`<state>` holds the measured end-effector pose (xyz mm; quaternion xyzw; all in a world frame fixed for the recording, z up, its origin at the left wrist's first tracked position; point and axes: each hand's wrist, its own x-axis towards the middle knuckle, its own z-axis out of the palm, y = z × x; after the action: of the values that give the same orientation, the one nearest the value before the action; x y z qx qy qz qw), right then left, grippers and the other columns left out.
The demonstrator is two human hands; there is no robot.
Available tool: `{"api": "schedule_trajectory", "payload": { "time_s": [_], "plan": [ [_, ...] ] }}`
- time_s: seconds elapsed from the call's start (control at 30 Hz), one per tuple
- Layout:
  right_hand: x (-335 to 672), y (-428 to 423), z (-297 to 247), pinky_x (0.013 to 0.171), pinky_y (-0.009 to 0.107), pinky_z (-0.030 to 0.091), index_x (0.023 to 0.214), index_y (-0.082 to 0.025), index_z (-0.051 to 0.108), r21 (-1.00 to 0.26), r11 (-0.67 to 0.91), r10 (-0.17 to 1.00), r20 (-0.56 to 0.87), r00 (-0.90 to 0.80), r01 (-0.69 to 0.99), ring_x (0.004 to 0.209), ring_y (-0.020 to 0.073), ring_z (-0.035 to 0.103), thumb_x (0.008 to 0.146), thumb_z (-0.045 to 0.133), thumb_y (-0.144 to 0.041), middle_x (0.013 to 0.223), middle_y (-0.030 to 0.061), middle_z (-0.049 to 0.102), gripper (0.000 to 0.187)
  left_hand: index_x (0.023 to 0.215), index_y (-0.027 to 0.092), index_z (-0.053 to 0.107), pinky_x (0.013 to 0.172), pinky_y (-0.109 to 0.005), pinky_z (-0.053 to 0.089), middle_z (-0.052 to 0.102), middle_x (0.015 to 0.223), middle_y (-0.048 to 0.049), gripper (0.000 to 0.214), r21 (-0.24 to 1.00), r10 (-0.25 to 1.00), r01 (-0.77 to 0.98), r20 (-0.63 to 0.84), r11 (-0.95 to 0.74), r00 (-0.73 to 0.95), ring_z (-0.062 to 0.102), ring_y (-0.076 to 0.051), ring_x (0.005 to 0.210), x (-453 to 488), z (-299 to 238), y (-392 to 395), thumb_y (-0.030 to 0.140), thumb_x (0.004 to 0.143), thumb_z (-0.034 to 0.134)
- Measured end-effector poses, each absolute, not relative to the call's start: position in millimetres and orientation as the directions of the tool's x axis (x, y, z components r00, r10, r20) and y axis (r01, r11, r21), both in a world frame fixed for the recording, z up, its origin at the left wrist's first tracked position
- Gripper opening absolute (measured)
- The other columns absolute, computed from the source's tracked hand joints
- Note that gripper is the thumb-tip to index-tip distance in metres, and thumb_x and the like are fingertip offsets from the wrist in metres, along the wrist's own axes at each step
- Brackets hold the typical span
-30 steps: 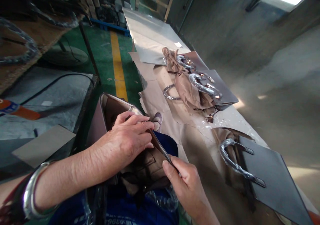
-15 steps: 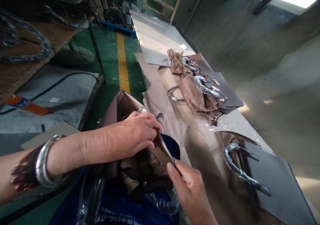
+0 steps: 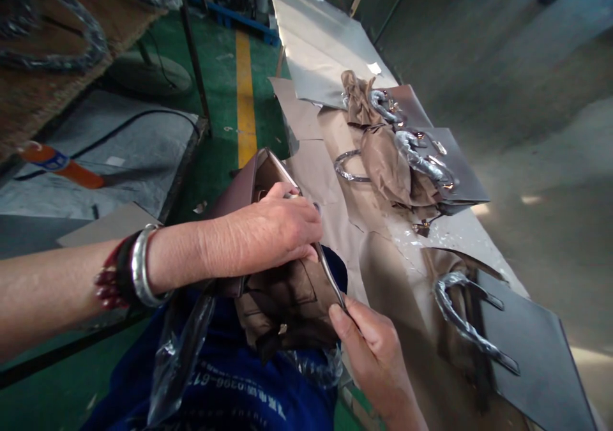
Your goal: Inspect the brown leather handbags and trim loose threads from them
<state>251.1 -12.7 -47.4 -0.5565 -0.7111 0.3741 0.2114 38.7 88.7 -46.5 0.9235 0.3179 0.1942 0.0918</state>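
Note:
A taupe leather handbag (image 3: 239,188) lies open on my lap, over blue cloth (image 3: 249,399). My left hand (image 3: 278,230) is closed over the bag's upper rim, fingers curled on the edge. My right hand (image 3: 371,348) pinches the near corner of the same rim between thumb and fingers. Brown lining and dark straps (image 3: 282,310) show inside the opening. Clear plastic film (image 3: 177,354) hangs beside the bag at my knee.
A long table (image 3: 330,41) covered in brown paper runs along the right. On it lie two more handbags (image 3: 431,169) with film-wrapped handles and, nearer, a dark bag (image 3: 522,348). Green floor with a yellow line (image 3: 245,99) lies left of it.
The view has tilted downward. My left hand slid forward along the bag's rim and the bag's far end rose; my right hand kept its pinch on the near corner.

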Motion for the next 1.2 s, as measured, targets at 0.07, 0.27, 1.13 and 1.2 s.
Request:
{"api": "schedule_trajectory", "payload": {
  "time_s": [0.07,0.27,1.13,1.2],
  "plan": [
    [253.6,-12.8,-48.1,0.052,0.017,0.040,0.073,-0.018,0.056,-0.768,0.081,0.946,-0.142,-0.292,0.635,0.056,0.0102,0.051,0.089,0.045,-0.029,0.062,-0.0020,0.055,0.023,0.073,0.017,0.060,0.090,-0.045,0.028,0.062,0.081,-0.0020,0.016,0.279,0.627,0.562,0.329,-0.779,0.706,0.055,-0.020,0.085,39.2,-48.1,88.0,0.027,0.084,0.054],
    [252.3,-8.0,-44.5,0.059,0.019,0.045,0.098,-0.021,0.062,-0.749,0.045,0.930,-0.210,-0.302,0.661,0.066,0.0146,0.059,0.083,0.053,-0.048,0.073,-0.0009,0.065,0.032,0.071,0.019,0.060,0.092,-0.044,0.026,0.063,0.082,-0.0013,0.016,0.265,0.665,0.611,0.343,-0.746,0.663,0.055,-0.020,0.085,44.5,-48.5,82.8,0.029,0.083,0.057],
    [239.2,2.2,-53.0,0.046,0.021,0.025,0.058,-0.020,0.035,-0.530,0.247,0.957,0.004,-0.289,0.811,0.045,0.0068,0.036,0.092,0.041,-0.031,0.049,-0.0055,0.036,0.036,0.067,0.019,0.063,0.094,-0.042,0.021,0.066,0.106,-0.0002,0.017,0.286,0.639,0.571,0.337,-0.769,0.692,0.052,-0.023,0.106,24.7,-48.4,96.0,0.031,0.079,0.061],
    [239.9,2.4,-54.7,0.046,0.020,0.026,0.058,-0.019,0.036,-0.546,0.257,0.956,0.021,-0.294,0.798,0.044,0.0066,0.036,0.092,0.041,-0.030,0.049,-0.0055,0.037,0.036,0.067,0.020,0.064,0.098,-0.042,0.018,0.063,0.114,0.0009,0.012,0.247,0.642,0.593,0.340,-0.766,0.687,0.047,-0.025,0.115,15.8,-47.5,99.7,0.026,0.077,0.063]
  ]
}}
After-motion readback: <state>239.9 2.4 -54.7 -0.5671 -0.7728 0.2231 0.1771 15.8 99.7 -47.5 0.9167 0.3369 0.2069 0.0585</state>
